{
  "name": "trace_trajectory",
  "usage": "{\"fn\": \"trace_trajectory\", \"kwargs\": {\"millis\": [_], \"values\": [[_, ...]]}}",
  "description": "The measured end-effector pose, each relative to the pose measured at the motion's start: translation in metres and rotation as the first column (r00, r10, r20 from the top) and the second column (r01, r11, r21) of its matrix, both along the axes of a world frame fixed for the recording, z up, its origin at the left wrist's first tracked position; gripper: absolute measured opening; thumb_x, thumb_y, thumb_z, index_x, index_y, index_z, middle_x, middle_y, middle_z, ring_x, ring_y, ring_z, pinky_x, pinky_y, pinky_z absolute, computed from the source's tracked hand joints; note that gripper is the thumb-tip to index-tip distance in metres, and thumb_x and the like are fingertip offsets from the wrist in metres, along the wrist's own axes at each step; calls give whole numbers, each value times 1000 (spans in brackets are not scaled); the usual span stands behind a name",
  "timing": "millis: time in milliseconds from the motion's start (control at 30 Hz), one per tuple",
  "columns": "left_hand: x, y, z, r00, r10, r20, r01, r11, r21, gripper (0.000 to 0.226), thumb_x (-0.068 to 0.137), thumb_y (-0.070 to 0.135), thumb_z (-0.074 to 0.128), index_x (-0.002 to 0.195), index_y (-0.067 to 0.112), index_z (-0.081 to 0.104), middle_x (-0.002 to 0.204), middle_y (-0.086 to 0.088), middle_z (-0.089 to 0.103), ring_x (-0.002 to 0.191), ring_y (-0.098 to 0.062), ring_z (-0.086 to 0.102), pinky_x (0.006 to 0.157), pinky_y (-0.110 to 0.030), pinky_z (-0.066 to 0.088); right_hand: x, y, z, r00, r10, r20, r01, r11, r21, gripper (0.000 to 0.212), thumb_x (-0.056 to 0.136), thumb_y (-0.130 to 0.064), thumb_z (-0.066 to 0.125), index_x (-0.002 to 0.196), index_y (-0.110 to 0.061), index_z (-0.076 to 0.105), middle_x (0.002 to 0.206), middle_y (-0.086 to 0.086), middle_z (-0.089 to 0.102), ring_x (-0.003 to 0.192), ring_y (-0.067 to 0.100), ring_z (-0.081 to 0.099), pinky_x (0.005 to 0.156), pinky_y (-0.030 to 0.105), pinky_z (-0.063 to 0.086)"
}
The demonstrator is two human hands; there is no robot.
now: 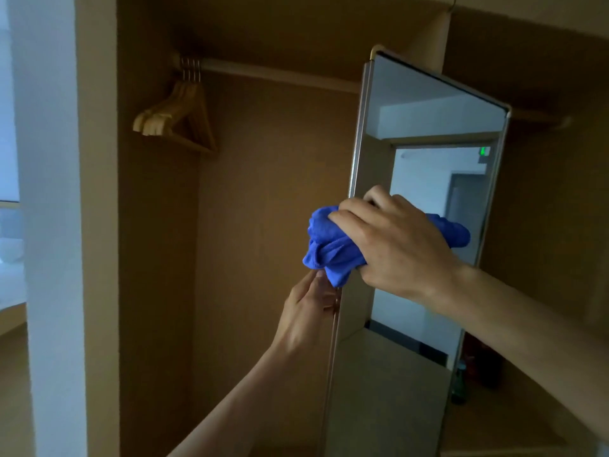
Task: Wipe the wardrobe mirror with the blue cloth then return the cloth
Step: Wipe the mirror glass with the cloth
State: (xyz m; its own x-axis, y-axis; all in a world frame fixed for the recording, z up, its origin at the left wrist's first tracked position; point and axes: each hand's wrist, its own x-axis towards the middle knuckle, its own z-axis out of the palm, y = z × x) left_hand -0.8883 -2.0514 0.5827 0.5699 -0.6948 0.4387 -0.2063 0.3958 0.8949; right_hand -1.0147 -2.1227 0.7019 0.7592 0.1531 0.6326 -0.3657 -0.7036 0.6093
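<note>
At the far left a pale wall (49, 192) runs from top to bottom, with a bright strip of window beside it at the frame's edge. Next comes the open wardrobe (263, 192), its brown inside dim. A rail (263, 69) crosses near the top, and a bunch of wooden hangers (176, 117) hangs at the rail's left end, close against the side panel.

Lower down, the left hand (308, 311) reaches up from the bottom of the frame, forearm bare. Its fingers pinch the mirror's left edge, just under the cloth; the fingertips are partly hidden behind the frame, but the grip on the edge is plain.

The mirror (428, 127) stands upright and swung out from the wardrobe, its thin metal frame turned edge-on at the left. The glass reflects a pale room and a small green sign.

The cloth (329, 249), bright blue and bunched into a wad, sits at mid-height on the mirror, pressed to the glass and spilling past its left edge. A second patch of blue to the right of the hand may be more of the cloth or its reflection.

The right hand (395, 245) comes in from the lower right, clenched over the cloth, knuckles toward the camera, fingers curled into the folds.

At the lower right, behind the mirror, a dark shelf holds some blurred items.
</note>
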Motion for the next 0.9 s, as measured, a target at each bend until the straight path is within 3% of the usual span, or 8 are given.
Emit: {"fn": "trace_trajectory", "kwargs": {"millis": [67,200,367,533,700,833,900], "values": [[4,-1,-11,999,-40,-30,41,999,34,43,110,36,34,113,11,68,101,-7,74,86,-15,69,88,-36,57,-2,1,-10,1000,-15,-14,15,1000,8,36,70,-14,57,105,-16,59,106,-2,61,89,23,46,73,36,42],[10,0,-20,992,-107,-63,110,992,54,54,108,48,24,114,22,71,103,-4,75,88,-10,72,79,-24,59,-3,8,-9,997,-73,-30,73,997,-17,39,71,-12,58,110,-15,59,109,0,62,92,24,49,74,37,43],[14,3,-18,987,-159,-32,161,984,76,69,102,62,14,119,27,71,100,5,77,97,-11,73,82,-24,58,3,18,33,988,-137,76,142,987,-76,42,73,-12,60,115,-11,58,111,7,61,96,28,50,80,42,45],[17,1,-21,985,-163,-61,168,983,79,76,98,68,9,118,30,72,102,2,77,100,-14,73,87,-27,59,7,23,56,980,-140,142,151,986,-67,40,73,-14,64,112,-8,60,107,10,63,95,32,51,77,45,42],[24,-4,-27,980,-172,-95,182,977,110,91,88,76,10,120,19,73,105,-7,77,103,-19,72,93,-33,57,2,16,10,989,-135,66,138,990,-44,34,74,-14,60,108,-12,58,105,3,61,94,26,47,77,38,39],[26,-4,-37,974,-177,-142,194,974,114,83,99,68,8,117,19,72,107,-9,77,104,-22,73,98,-38,55,1,13,-37,990,-142,-6,142,990,8,32,74,-11,53,106,-15,56,108,0,59,95,25,46,75,37,39],[25,-3,-41,958,-210,-194,227,971,72,73,104,62,11,122,21,68,107,-5,78,103,-20,74,92,-36,57,2,14,-58,989,-143,-27,144,989,37,33,73,-8,51,105,-15,55,109,0,58,94,26,46,74,37,40]]}}
